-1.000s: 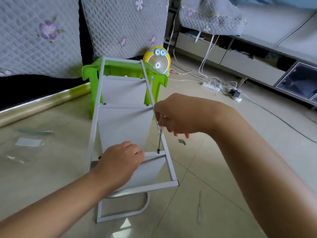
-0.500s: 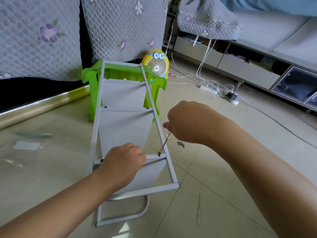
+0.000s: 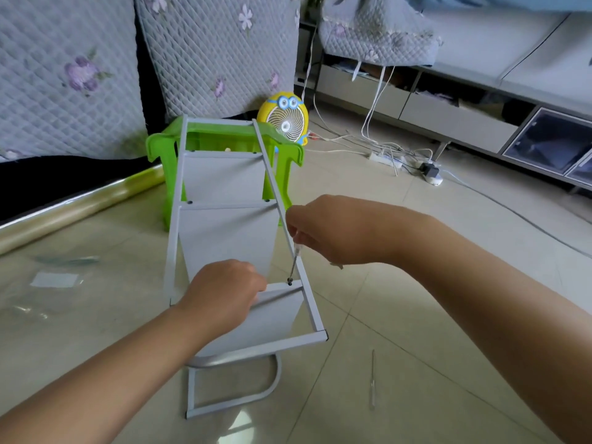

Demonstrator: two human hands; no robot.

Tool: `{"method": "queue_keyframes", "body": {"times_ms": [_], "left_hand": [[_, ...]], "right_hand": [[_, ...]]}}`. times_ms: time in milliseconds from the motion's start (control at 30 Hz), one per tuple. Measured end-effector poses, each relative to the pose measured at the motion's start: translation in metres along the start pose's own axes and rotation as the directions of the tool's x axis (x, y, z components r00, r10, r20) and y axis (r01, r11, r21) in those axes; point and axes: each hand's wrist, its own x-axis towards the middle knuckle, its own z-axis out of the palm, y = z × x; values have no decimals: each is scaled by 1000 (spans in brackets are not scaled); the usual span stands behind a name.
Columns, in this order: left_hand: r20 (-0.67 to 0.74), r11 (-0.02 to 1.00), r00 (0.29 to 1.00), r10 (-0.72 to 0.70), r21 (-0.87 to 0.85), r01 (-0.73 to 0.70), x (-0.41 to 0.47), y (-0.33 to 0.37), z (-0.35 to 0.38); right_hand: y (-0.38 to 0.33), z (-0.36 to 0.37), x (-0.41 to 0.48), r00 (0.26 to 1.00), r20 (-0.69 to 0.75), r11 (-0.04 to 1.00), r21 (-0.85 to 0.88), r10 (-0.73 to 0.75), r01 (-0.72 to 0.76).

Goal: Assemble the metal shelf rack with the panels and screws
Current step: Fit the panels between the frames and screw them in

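Shelf rack (image 3: 275, 187): grey metal, laid lengthwise on the tiled floor (image 3: 416, 315) and running away from the camera; far end raised at the top of the green stool (image 3: 288, 158), near end low, with a curved foot tube down on the tiles.
Near panel (image 3: 275, 318): grey sheet set between the two long rails, nearest the camera, sloping down toward the near crossbar.
Left hand (image 3: 224, 293): knuckles up, fingers curled over the upper edge of the near panel and gripping it (fingertips hidden behind the edge).
Right hand (image 3: 330, 229): just beside the right rail, fingers bunched and pinching the top of the screwdriver (image 3: 294, 262).
Screwdriver: thin, nearly upright, leaning slightly toward the rail, tip down on the screw (image 3: 290, 281).
Screw: dark head at the near panel's upper right corner, close against the right rail.
Spare tool (image 3: 372, 379): slim, clear-handled, flat on the tiles, right of the rack's near end and well apart from both hands.
Fan (image 3: 286, 118): yellow, cartoon-faced, behind the stool.
Plastic bag (image 3: 54, 280): clear, flat on the floor to the left.
Power strip (image 3: 384, 158): white, among loose cables near the low cabinet.
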Motion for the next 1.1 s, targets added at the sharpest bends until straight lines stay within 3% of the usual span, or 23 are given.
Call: {"method": "queue_keyframes", "body": {"times_ms": [33,133,400,467,633,900,967,1100], "left_hand": [[-3,1000,1000,-3,4,3,-1,-2,1],[-193,994,977,95,65,-84,0,-3,-3],[-137,982,976,166,112,-152,-2,-9,13],[-156,980,972,175,119,-158,-2,-8,14],[-198,982,967,159,132,-134,0,-8,9],[-218,983,961,172,108,-151,1,-11,14],[-229,983,958,174,94,-157,1,-11,15],[-253,981,949,190,85,-174,0,-11,18]], "right_hand": [[-1,0,1,1000,-18,1000,-9,-13,13],[-4,2,3,997,-65,999,-31,32,-34],[-6,3,5,960,-74,958,-74,272,-277],[0,4,6,966,-56,961,-105,253,-258],[7,5,3,996,12,986,142,84,-85],[3,4,6,996,-73,998,8,-57,58],[1,2,3,996,-75,999,5,-38,39],[-4,-3,1,986,0,979,-123,166,-165]]}}
